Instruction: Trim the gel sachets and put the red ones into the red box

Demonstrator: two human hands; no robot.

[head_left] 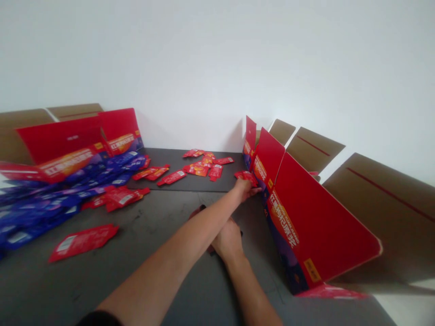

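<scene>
My left arm reaches across the dark table (163,280). My left hand (244,188) is closed on a few red sachets (247,176) right beside the open red carton (306,226) on the right. My right hand (228,241) rests on the table under my left forearm, its fingers curled round something reddish (199,211) that is mostly hidden by the arm. More red sachets (204,167) lie scattered at the far side of the table.
A second red carton (68,145) stands at the left, with a heap of blue sachets (50,199) spilling from it. Loose red sachets (83,241) lie at the front left. Brown box flaps (384,203) spread out on the right, against a white wall.
</scene>
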